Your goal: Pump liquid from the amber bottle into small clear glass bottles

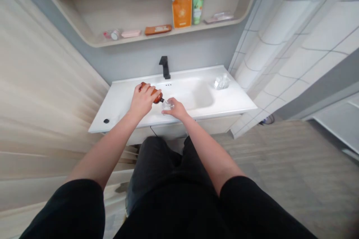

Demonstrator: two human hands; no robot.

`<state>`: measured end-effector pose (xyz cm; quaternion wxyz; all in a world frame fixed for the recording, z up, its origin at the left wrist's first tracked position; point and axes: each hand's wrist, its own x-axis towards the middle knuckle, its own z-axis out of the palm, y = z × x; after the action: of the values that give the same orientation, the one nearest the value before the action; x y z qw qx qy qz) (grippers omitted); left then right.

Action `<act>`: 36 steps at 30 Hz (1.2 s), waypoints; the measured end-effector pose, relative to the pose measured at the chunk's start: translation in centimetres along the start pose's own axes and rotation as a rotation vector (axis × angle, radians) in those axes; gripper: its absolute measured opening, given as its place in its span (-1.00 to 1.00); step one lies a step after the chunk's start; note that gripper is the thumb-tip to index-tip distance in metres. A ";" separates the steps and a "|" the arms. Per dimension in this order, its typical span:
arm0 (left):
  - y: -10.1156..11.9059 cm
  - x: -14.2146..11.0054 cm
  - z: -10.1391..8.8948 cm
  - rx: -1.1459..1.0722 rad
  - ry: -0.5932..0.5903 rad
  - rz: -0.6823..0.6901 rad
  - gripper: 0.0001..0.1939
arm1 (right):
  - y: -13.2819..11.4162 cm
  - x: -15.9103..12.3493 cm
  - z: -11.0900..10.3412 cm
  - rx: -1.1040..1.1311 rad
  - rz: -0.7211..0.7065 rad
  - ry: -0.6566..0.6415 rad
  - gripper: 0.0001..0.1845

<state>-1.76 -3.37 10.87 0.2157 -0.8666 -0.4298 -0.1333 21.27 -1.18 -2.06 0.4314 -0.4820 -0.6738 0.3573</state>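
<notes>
Left fingers (146, 88) grip glossy amber cylindrical bottle (157, 98), tilted rightward; right fingers (172, 101) hold small clear container (168, 105). Risk: spill if alignment slips.

Two hands (143, 100) (177, 109), one brown bottle (157, 96), one held container (168, 105), one faucet (165, 68), one sink (193, 97), one pouch (182, 10), one tube (198, 5).

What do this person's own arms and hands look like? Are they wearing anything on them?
The left hand and right hand are ordinary bare human hands, ungloved. The wrists and forearms are bare too. A plain black left sleeve and matching right sleeve cover the upper arms.
</notes>
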 end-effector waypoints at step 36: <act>1.1 1.3 -2.4 -0.073 -0.067 0.079 -0.62 | 0.2 -0.1 0.0 0.023 -0.019 -0.010 -0.18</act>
<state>-0.20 -4.28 13.20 0.1745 -0.8942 -0.3969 -0.1114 21.32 -1.17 -2.31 0.4368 -0.4687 -0.6764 0.3634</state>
